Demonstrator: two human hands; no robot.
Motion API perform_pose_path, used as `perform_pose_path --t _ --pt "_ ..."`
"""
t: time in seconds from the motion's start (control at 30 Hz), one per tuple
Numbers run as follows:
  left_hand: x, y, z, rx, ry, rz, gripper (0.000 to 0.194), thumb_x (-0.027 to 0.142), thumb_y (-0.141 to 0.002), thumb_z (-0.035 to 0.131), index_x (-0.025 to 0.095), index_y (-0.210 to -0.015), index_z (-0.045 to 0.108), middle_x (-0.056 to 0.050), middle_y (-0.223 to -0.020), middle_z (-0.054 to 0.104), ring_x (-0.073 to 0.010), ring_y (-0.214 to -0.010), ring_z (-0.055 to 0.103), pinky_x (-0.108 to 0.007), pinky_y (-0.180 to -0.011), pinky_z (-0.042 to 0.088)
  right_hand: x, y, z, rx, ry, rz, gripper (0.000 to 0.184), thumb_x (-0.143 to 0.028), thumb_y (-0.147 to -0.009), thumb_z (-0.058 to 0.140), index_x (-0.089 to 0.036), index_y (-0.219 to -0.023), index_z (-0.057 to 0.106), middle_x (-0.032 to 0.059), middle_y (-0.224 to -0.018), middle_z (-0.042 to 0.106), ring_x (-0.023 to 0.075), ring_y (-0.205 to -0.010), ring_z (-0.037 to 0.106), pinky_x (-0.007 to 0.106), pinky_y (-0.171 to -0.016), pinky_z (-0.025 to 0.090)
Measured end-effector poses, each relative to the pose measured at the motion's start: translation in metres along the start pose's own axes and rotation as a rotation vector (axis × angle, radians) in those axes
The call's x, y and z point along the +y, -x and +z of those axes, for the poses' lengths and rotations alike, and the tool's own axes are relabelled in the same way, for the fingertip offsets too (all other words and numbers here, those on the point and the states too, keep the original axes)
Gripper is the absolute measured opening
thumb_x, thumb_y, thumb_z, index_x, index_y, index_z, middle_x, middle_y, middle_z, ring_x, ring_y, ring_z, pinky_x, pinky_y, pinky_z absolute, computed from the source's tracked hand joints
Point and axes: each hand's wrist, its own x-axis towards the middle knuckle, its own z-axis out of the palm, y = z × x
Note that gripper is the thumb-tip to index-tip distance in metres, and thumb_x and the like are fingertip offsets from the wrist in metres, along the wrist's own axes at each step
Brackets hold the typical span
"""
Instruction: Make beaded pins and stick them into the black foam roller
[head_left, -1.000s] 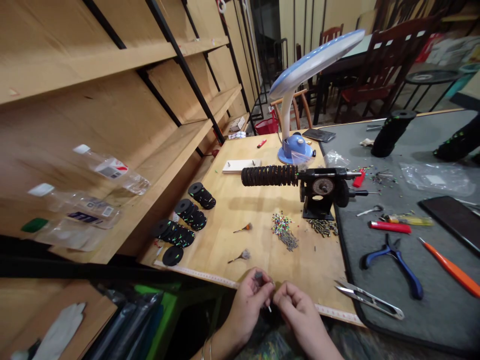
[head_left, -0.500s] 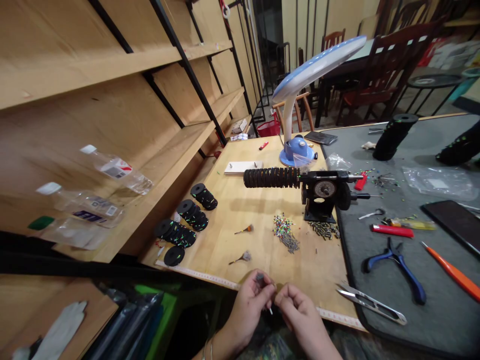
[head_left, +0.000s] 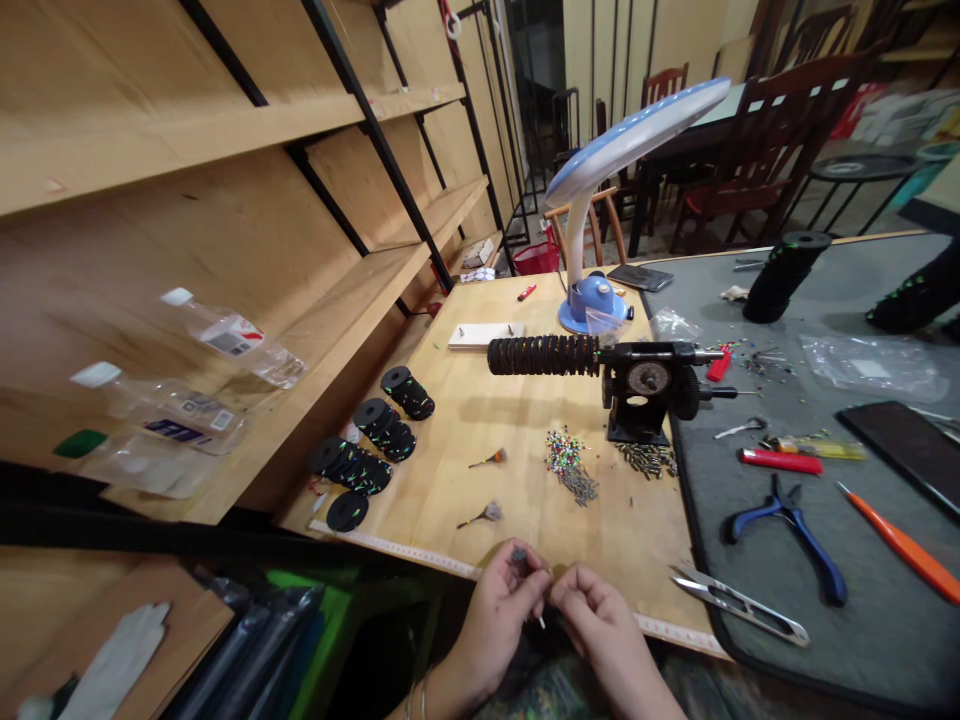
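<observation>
I'm sitting at a pale wooden workboard (head_left: 600, 530) beside plywood shelving (head_left: 225, 120), with dark wooden chairs (head_left: 765, 140) further back in the room. At the board's near edge, at about 6 o'clock in my view, my left hand (head_left: 499, 620) pinches a small dark-grey piece (head_left: 517, 555) in a narrow grip between thumb and fingertips. It is too small for me to make out its long axis. Just below it, a thin white pin (head_left: 541, 622) pokes out between my hands and points down toward me, at roughly 6 o'clock. My right hand (head_left: 600, 625) is curled closed right beside the left, but I can't tell whether it holds anything. Compared with the earlier views, my grip looks unchanged and the bench has shifted only slightly. A tape measure (head_left: 397, 550) runs along the board's edge. At 12 o'clock stands a hand-cranked winder (head_left: 645, 380) with a black coiled rod (head_left: 544, 355) lying along its left side. Stacked black discs (head_left: 352, 470) sit at 10 o'clock, a heap of coloured beads (head_left: 562, 455) lies nearer 12, and thread snips (head_left: 739, 605) rest at 3 o'clock, with blue-handled pliers (head_left: 787, 535) on the grey mat (head_left: 885, 580) beyond them.
</observation>
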Motion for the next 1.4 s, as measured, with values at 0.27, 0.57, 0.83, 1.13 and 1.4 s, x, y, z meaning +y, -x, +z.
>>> perform_pose_path --t 0.27,0.57,0.83,1.13,1.4 --pt "0.0004 0.0016 0.001 0.014 0.006 0.014 0.023 0.031 -0.077 0.071 0.017 -0.079 0.052 0.005 -0.068 0.053 -0.0073 -0.053 0.044 -0.021 -0.053 0.034 -0.006 0.0018 0.0004 0.021 0.017 -0.019 0.029 -0.045 -0.07 0.061 -0.021 -0.061 0.046 -0.0113 -0.046 0.033 0.0072 -0.044 0.022 0.023 -0.045 0.016" --pt "0.0002 0.0013 0.0017 0.029 0.0 -0.001 0.026 0.034 -0.075 0.073 0.017 -0.078 0.053 0.005 -0.069 0.054 -0.0076 -0.053 0.044 -0.021 -0.053 0.035 -0.0059 0.0032 0.0005 0.014 0.038 -0.007 0.031 -0.048 -0.07 0.061 -0.021 -0.062 0.047 -0.0115 -0.045 0.031 0.0071 -0.043 0.022 0.023 -0.046 0.016" --pt "0.0009 -0.0002 0.0023 0.035 -0.009 -0.011 0.027 0.035 -0.074 0.073 0.018 -0.078 0.053 0.004 -0.069 0.054 -0.0082 -0.053 0.044 -0.021 -0.053 0.035 -0.0082 0.0027 0.0014 0.016 0.039 -0.012 0.032 -0.049 -0.069 0.061 -0.021 -0.061 0.048 -0.0108 -0.047 0.033 0.0073 -0.045 0.021 0.024 -0.046 0.016" --pt "0.0015 0.0011 0.0021 0.026 -0.022 -0.013 0.028 0.037 -0.075 0.073 0.018 -0.078 0.053 0.004 -0.069 0.053 -0.0083 -0.054 0.044 -0.021 -0.054 0.035 -0.0047 0.0023 0.0006 0.017 0.042 -0.026 0.031 -0.048 -0.071 0.061 -0.021 -0.061 0.049 -0.0107 -0.046 0.034 0.0071 -0.044 0.022 0.023 -0.045 0.016" --pt "0.0026 0.0012 0.0038 0.023 0.005 -0.018 0.027 0.035 -0.074 0.073 0.018 -0.077 0.053 0.005 -0.066 0.053 -0.0081 -0.053 0.044 -0.022 -0.053 0.034 -0.0039 0.0018 0.0 0.017 0.028 -0.02 0.034 -0.049 -0.071 0.063 -0.021 -0.062 0.048 -0.0107 -0.047 0.034 0.0074 -0.045 0.022 0.023 -0.046 0.016"
